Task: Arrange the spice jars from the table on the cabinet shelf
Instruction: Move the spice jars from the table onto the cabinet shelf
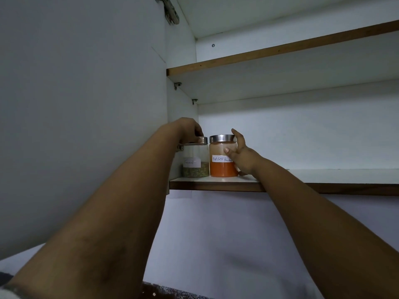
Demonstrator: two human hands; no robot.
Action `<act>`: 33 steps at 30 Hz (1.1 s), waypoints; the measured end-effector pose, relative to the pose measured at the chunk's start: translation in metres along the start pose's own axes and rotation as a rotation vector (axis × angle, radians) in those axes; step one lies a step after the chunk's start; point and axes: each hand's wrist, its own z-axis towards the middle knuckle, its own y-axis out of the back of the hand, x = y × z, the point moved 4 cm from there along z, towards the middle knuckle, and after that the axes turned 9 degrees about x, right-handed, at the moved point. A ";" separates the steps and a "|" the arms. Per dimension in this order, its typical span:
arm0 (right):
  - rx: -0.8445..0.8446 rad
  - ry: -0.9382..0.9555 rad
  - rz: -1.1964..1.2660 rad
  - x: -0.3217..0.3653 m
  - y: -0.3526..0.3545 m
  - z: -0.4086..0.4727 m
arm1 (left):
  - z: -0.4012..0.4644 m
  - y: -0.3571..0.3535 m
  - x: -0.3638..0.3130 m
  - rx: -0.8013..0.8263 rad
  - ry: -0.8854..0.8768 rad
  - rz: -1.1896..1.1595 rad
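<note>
Two glass jars with steel lids stand side by side at the left end of the lower cabinet shelf [216, 184]. The left one, the fennel jar [196, 162], holds green seeds at its bottom; my left hand [190, 130] grips its lid from above. The right one, the red chilli powder jar [222, 164], is half full of orange powder. My right hand [241, 156] is wrapped round its right side, thumb across the front above the label, fingers behind it.
The open cabinet door [82, 104] fills the left side. An upper shelf [280, 48] runs above, with nothing visible on it. The lower shelf stretches bare to the right of the jars. A white wall lies below the cabinet.
</note>
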 end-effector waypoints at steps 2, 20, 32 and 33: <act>0.002 -0.004 -0.001 0.001 0.000 -0.001 | 0.000 -0.002 0.000 -0.005 -0.008 -0.002; -0.014 -0.135 -0.081 0.003 -0.001 -0.013 | -0.018 -0.008 0.001 -0.392 -0.118 -0.163; -0.020 -0.410 -0.457 0.007 -0.005 -0.061 | -0.082 -0.076 -0.036 -0.603 -0.224 -0.299; -0.020 -0.424 -0.538 0.008 -0.006 -0.070 | -0.091 -0.087 -0.038 -0.658 -0.218 -0.341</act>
